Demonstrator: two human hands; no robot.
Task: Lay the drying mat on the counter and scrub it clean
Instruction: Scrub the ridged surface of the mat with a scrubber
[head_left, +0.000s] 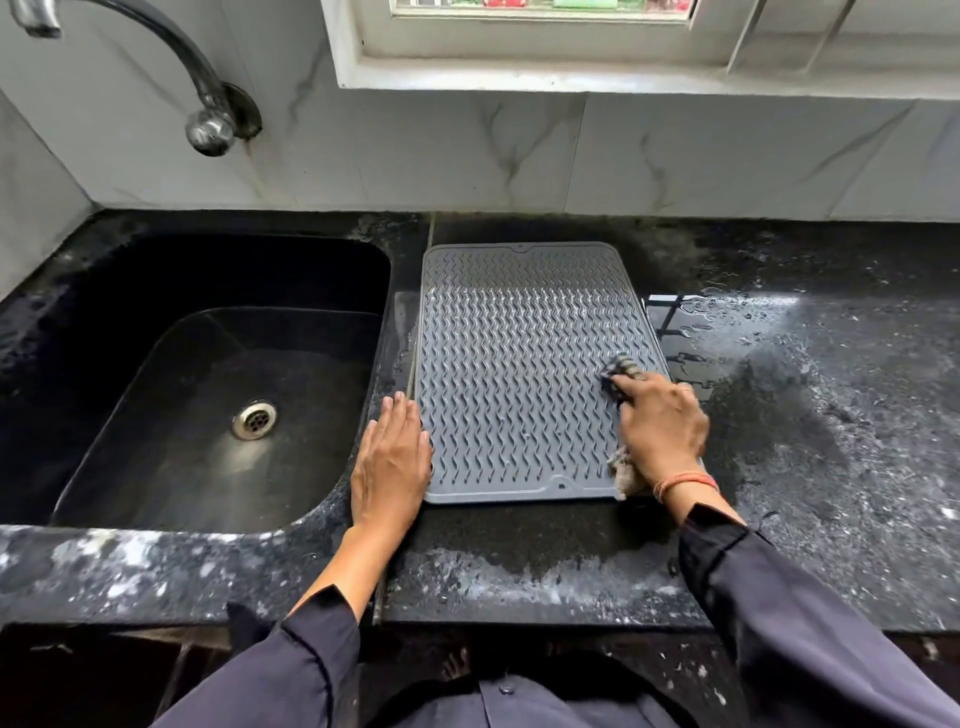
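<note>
A grey ribbed drying mat (519, 364) lies flat on the black speckled counter (519, 545), just right of the sink. My left hand (392, 465) rests flat, fingers together, against the mat's near left edge, partly on the counter. My right hand (662, 428) presses on the mat's near right corner, closed on a dark scrubbing cloth (621, 371) whose ends show beyond my fingers and under my wrist.
A black sink (130, 291) with a metal drain (254, 420) lies to the left, with a wall tap (208, 114) above it. The counter to the right is wet. A tiled wall and a window sill (519, 78) stand behind.
</note>
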